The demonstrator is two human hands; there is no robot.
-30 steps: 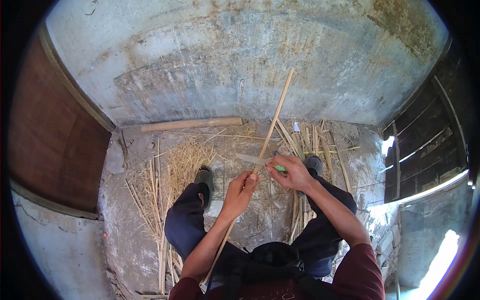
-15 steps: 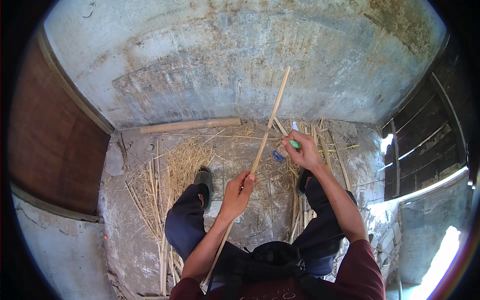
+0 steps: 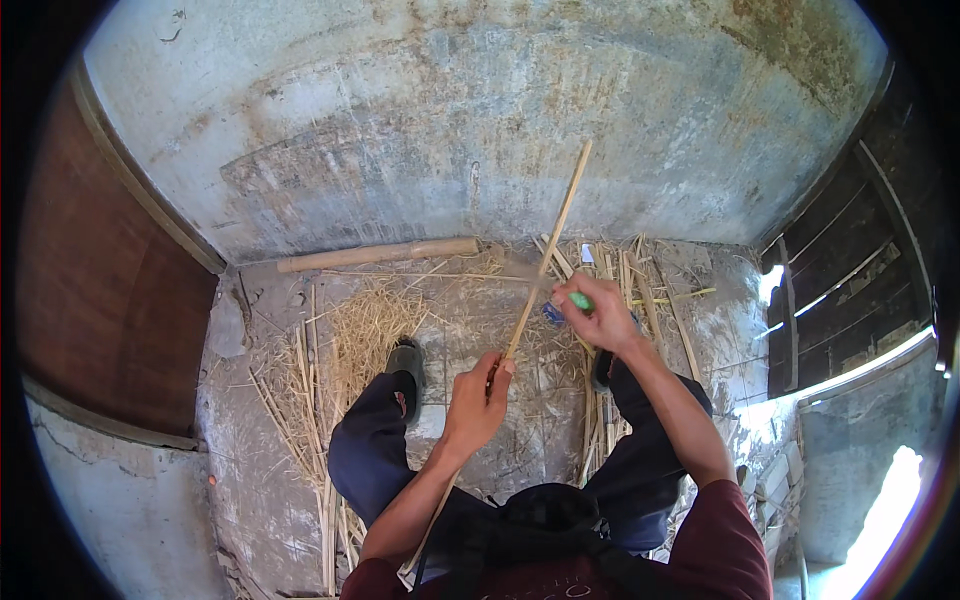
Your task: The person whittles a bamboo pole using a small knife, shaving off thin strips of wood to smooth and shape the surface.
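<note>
My left hand (image 3: 478,405) is closed around a long, thin bamboo strip (image 3: 566,210). The strip slants from beside my left forearm up and away to the right, its far end in front of the wall. In my right hand (image 3: 600,318) is a knife with a green handle (image 3: 580,300), gripped in a fist. Its blade, smeared by motion, points left and lies at the strip, beyond my left hand. Whether the edge touches the strip I cannot tell.
A heap of pale shavings (image 3: 375,325) lies by my left foot, with loose strips (image 3: 318,440) beside it. More strips (image 3: 597,430) lie near my right foot. A bamboo pole (image 3: 380,254) rests along the wall's base. A small blue item (image 3: 553,314) shows beside my right hand.
My right hand with the knife has shifted slightly left and toward me along the strip. The strip's far end has swung a little to the right.
</note>
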